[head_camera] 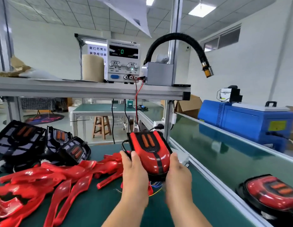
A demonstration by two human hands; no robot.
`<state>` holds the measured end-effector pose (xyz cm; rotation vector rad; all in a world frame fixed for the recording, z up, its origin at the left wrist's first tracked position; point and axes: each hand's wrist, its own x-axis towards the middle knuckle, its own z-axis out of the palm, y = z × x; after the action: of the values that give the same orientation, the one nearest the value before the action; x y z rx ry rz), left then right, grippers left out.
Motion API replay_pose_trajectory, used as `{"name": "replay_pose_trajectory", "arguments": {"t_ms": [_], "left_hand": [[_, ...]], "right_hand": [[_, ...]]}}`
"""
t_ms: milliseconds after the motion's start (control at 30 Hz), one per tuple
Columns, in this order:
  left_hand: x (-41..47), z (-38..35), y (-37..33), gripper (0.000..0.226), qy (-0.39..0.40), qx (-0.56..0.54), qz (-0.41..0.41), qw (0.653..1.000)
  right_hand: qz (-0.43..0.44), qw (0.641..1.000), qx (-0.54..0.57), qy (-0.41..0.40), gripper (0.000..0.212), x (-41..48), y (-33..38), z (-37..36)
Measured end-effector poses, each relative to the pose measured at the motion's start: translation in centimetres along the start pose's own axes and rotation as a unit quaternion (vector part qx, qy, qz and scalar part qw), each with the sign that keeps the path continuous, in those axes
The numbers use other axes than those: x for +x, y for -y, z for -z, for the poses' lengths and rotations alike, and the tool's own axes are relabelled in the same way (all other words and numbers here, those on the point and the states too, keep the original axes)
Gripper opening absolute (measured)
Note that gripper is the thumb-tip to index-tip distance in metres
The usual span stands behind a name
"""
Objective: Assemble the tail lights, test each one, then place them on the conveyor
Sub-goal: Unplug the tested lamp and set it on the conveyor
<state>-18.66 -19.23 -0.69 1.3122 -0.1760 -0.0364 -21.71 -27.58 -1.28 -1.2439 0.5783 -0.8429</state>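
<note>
Far left of the assembled red-and-black tail light (pixel 152 154): black ribbed plastic housings with orange bars (pixel 19 141), heaped as stock for assembly. Nearer its left, spread on the green bench mat (pixel 101 202): loose pile of glossy red translucent lens covers (pixel 44 177), kept within easy reach. Above and behind it, on the aluminium shelf (pixel 93 90): white bench power supply (pixel 122 61), display reading 0. Red and black leads (pixel 136 102) dropping toward its far end, probably for the test; connection not discernible.

Left hand (pixel 134 176) curled round the tail light's left edge, thumb on top. Tail light itself between both hands, lens up, thin coloured wires (pixel 154 185) trailing beneath; lifted or resting on the mat, cannot tell. Right hand (pixel 177 174) wrapped round its right edge, lower part blurred. Gripped from both sides, likely to seat the halves or steady them for testing.

To its right: dark green conveyor belt (pixel 224 153), with a finished red tail light (pixel 270 192) lying well apart, marking the destination.
</note>
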Motion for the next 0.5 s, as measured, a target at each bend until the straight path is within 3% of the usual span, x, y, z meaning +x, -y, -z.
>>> {"name": "replay_pose_trajectory", "arguments": {"t_ms": [100, 233, 367, 500], "left_hand": [[-2.8, -3.8, 1.9, 0.044, 0.047, 0.129, -0.073, 0.988], [-3.7, -9.1, 1.1, 0.044, 0.092, 0.116, -0.04, 0.988], [-1.9, -14.2, 0.8, 0.047, 0.105, 0.11, 0.004, 0.988], [1.3, -18.8, -0.3, 0.044, 0.114, 0.105, 0.004, 0.988]], "right_hand": [[0.055, 0.991, -0.018, -0.117, 0.06, 0.2, 1.1, 2.9], [0.087, 0.972, 0.005, -0.22, 0.044, 1.9, 2.2, 6.8], [0.082, 0.975, 0.041, -0.201, 0.036, 5.1, 4.0, 9.6], [0.089, 0.981, 0.002, -0.17, 0.035, 9.3, 6.7, 10.6]]}}
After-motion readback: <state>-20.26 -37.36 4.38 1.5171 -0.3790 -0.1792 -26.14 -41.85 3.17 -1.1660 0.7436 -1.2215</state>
